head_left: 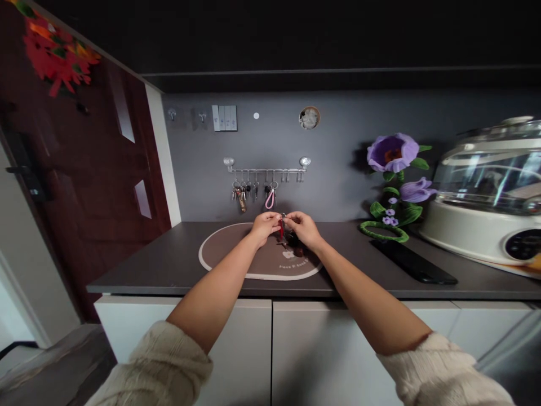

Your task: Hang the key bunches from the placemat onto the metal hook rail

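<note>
Grey countertop [147, 254]: an oval placemat [270, 265] is lying on it, and just above the mat the left hand [264, 226] and right hand [302, 228] are working close together, both pinching a small metal key ring [282, 219] with a red strap [281, 230] steadily between the fingertips. Dark trinkets [296, 246] are resting on the mat, and a key rack [266, 170] is hanging behind it.

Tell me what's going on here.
A person stands at a dark countertop, with their left hand and right hand together over a round brown placemat. Between them they hold a red strap on a small metal ring. Small dark items lie on the mat just below. Keys hang from a metal hook rail on the wall behind.
</note>
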`<state>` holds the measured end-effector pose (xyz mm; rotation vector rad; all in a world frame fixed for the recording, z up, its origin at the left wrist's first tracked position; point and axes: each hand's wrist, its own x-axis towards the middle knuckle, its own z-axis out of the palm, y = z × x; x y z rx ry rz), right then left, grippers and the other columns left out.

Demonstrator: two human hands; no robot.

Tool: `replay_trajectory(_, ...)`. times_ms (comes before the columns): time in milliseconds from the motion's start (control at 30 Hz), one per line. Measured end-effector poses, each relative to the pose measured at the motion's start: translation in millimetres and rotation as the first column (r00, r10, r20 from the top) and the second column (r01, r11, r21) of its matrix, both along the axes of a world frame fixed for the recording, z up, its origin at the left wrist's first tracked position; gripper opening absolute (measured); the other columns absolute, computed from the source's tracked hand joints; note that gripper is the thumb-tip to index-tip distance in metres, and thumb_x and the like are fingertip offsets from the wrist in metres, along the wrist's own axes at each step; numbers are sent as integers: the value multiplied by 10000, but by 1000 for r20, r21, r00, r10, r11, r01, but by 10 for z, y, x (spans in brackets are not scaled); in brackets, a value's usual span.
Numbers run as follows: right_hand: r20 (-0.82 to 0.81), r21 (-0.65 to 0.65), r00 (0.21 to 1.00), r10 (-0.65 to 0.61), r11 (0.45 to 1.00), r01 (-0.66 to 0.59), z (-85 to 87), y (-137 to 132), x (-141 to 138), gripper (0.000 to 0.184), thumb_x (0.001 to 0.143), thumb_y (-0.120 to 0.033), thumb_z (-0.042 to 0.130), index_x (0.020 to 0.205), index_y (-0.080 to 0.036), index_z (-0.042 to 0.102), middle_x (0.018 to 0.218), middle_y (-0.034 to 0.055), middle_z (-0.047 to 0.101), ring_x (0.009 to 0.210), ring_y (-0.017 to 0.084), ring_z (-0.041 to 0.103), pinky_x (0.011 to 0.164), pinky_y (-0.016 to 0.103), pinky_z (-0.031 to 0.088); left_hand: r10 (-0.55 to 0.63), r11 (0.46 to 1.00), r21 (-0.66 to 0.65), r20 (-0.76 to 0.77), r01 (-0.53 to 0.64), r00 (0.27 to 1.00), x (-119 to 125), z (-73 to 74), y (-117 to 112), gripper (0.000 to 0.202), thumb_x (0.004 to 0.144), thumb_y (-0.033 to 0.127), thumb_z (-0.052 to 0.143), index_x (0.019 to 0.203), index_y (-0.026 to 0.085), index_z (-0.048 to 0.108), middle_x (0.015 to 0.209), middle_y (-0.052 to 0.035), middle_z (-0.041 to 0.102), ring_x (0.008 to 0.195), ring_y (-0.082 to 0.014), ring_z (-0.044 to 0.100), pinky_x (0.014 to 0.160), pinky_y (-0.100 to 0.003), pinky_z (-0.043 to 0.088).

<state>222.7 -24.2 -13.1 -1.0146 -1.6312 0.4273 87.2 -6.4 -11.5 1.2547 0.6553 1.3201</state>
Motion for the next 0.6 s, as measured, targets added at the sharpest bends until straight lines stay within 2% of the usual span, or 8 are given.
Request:
replay_trajectory(267, -48, -17, 998, 36, 999, -37, 30, -53, -27, 213, 669, -367, 519, 710, -158, 522, 617, -17, 526, 558, 87, 457, 589, 231, 383, -16, 1000, 14, 4, 16, 1000, -3, 3, -16, 126, 632, 216, 623, 718, 134, 580, 671, -8, 582, 624, -75, 544, 756, -331, 445)
replay_trajectory(600, 81, 70, 996, -42, 997, 37, 69, -106, -15, 174, 702, -349, 467, 703, -176, 482, 652, -14, 498, 629, 115, 459, 627, 247, 376, 16, 997, 76, -31, -13, 999, -3, -19, -44, 218, 602, 264, 645, 763, 119, 619, 719, -42, 613, 656, -94, 562, 707, -288, 459)
